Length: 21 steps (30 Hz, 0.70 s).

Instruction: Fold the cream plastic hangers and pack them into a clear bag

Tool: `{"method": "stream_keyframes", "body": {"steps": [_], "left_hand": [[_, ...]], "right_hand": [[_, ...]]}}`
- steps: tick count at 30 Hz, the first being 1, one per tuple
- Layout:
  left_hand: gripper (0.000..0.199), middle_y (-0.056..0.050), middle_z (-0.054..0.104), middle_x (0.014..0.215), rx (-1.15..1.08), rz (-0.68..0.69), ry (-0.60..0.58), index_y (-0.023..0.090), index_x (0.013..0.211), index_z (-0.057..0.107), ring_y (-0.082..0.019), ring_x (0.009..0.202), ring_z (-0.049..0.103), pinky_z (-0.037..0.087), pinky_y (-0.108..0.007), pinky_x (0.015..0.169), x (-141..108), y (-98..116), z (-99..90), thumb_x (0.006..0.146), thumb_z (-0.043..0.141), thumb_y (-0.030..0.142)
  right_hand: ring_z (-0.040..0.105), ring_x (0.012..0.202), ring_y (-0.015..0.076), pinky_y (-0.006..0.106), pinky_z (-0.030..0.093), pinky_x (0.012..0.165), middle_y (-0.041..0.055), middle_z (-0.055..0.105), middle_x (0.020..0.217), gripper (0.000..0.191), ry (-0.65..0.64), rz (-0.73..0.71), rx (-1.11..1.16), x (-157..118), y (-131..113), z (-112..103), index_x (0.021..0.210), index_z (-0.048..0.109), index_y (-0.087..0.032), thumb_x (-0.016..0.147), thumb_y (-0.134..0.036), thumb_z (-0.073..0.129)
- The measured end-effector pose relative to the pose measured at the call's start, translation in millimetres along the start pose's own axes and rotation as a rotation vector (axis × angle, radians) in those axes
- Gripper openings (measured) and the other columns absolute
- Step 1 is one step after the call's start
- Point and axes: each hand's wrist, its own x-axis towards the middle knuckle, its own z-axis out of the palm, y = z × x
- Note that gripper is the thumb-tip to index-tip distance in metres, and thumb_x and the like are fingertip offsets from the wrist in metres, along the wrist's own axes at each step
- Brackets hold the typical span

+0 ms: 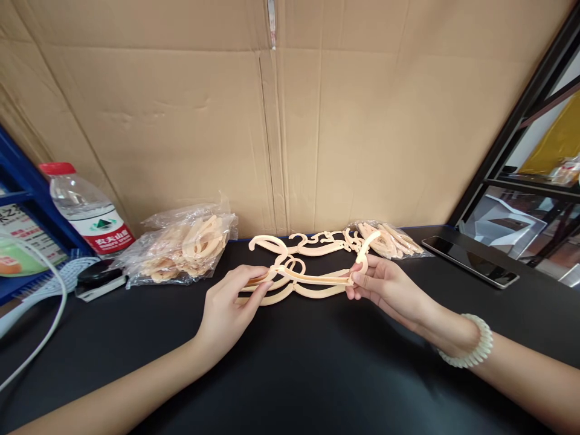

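Observation:
A peach-coloured plastic clothes hanger (315, 280) is held level just above the black tabletop, between both of my hands. My left hand (233, 305) pinches its left part between thumb and fingers. At its right end, my right hand (385, 287) grips it beside a curved hook piece (368, 246) that points up. Further peach hangers (319, 292) lie on the table right behind and below it, partly overlapping. Another hanger (321, 249) and several loose hooks (324, 237) lie further back. My fingers hide the exact joints.
Clear bags of peach hanger parts stand at the back left (181, 248) and back right (387, 240). Leftward are a water bottle (88, 208), a hairbrush (63, 281) and a white cable (57, 320). A phone (471, 261) lies right, near a black shelf rack (489, 148). Cardboard (190, 121) walls the back.

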Motion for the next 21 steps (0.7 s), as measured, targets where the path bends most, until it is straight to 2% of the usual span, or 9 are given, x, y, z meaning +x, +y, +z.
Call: {"method": "stream_keyframes", "body": {"steps": [12,21], "left_hand": [[0.013,-0.002,0.070,0.089,-0.041,-0.025,-0.030,0.020,0.096,0.066,-0.016,0.078,0.069,0.059,-0.024,0.071,0.8,1.0,1.4,0.093,0.057,0.030],[0.016,-0.001,0.071,0.089,-0.081,-0.084,-0.042,0.020,0.097,0.067,-0.015,0.077,0.069,0.060,-0.024,0.076,0.8,2.9,2.5,0.091,0.059,0.033]], "right_hand": [[0.059,0.058,0.0135,0.029,0.046,0.059,-0.0009,0.064,0.059,0.037,0.083,-0.016,-0.044,-1.2,-1.2,3.7,0.070,0.055,-0.020,0.063,-0.039,0.086],[0.066,0.065,0.0167,0.034,0.054,0.068,0.0003,0.067,0.068,0.036,0.191,-0.055,0.000,1.0,3.7,2.2,0.069,0.058,-0.019,0.061,-0.038,0.088]]}}
